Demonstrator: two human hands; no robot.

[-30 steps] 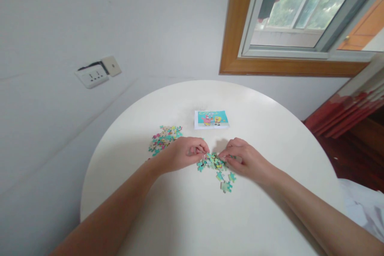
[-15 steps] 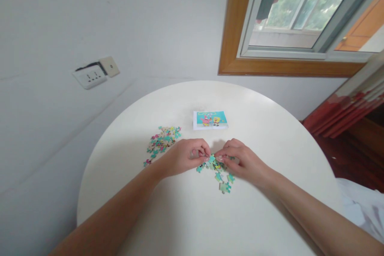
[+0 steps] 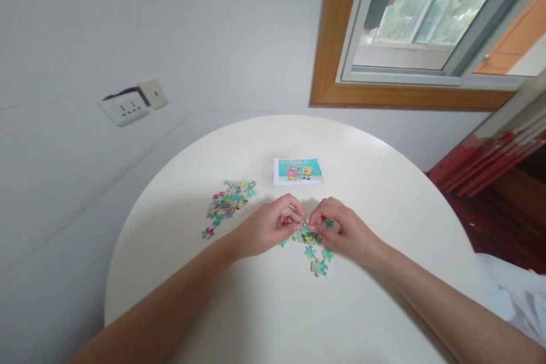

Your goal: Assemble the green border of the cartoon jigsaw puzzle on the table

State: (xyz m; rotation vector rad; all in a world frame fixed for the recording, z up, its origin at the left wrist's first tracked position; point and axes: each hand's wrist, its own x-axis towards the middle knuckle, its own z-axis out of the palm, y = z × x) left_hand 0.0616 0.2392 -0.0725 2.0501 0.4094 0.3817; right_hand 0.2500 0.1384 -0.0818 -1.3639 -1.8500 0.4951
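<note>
My left hand is closed in a pinch, its fingertips on a small teal jigsaw puzzle piece. My right hand pinches from the other side, and the fingertips of both hands nearly touch. The fingers hide most of what is between them. Under and around them lies a small heap of green and yellow puzzle pieces. Several pale green pieces lie just in front of it. Left of my left hand spreads a larger pile of mixed puzzle pieces.
A card with a cartoon picture lies beyond my hands on the round white table. Behind the table stands a white wall with a socket. A wood-framed window and a red and white curtain are at the right.
My left hand has moved slightly right, bringing the fingertips of both hands closer together over the small heap. The teal piece between them is now more covered. The view has shifted a little.
</note>
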